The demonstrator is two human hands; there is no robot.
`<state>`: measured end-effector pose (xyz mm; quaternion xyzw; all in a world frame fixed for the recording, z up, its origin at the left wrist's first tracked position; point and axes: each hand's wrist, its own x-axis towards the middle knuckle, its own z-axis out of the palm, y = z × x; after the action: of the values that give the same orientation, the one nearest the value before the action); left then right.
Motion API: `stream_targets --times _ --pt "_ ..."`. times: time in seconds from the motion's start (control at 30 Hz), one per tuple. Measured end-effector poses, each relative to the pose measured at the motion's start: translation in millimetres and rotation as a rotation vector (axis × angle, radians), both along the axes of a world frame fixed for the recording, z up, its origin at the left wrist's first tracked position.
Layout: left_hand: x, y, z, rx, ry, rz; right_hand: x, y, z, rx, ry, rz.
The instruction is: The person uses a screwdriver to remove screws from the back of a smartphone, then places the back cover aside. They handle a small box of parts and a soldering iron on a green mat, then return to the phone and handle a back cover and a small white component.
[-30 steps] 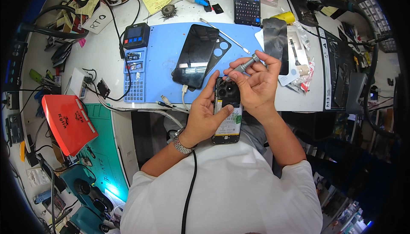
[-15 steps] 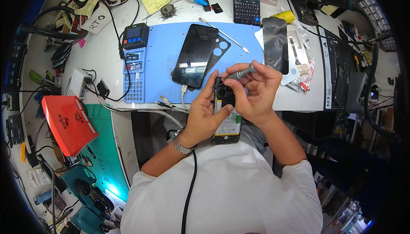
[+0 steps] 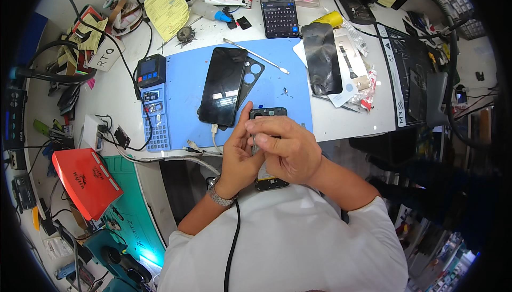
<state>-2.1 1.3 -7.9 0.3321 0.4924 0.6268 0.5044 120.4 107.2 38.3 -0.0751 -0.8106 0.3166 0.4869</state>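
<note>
My left hand (image 3: 240,159) is closed round the side of an opened phone (image 3: 270,112), held upright over the table's front edge. The phone's back cover is off; its dark top end and a strip of battery near the bottom show. My right hand (image 3: 290,151) lies across the phone's middle with fingers pinched. A small part of a grey screwdriver (image 3: 254,144) shows at its fingertips; the rest of the tool and its tip are hidden. Ahead, on the blue mat (image 3: 184,73), a dark phone (image 3: 224,84) rests on a back cover (image 3: 250,78) with camera holes.
Tiny dark bits (image 3: 285,92) lie on the mat near a thin metal pry tool (image 3: 256,56). A black sheet (image 3: 321,60) is to the right. Another phone (image 3: 278,9) stands at the back. A white cable (image 3: 214,135) runs over the front edge. A red box (image 3: 87,177) sits left.
My right hand has moved down and left, from the phone's upper end to across its middle, now hiding most of the screwdriver. Tiny dark bits show on the mat. The whole view has shifted.
</note>
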Motion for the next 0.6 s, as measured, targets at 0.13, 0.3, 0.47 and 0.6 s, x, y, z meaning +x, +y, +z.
stream_targets --times 0.13,0.3,0.47,0.6 --pt "-6 -2 -1 -0.034 0.187 -0.009 -5 -2 5 0.101 -0.041 -0.118" --pt "3 2 11 -0.054 -0.008 0.041 4 -7 -12 -0.023 -0.047 0.01" --pt "-1 -5 -6 -0.07 0.026 0.016 0 -1 11 0.077 -0.164 -0.097" --pt "-1 -1 8 -0.071 -0.023 0.005 4 -6 -8 -0.007 -0.024 -0.005"
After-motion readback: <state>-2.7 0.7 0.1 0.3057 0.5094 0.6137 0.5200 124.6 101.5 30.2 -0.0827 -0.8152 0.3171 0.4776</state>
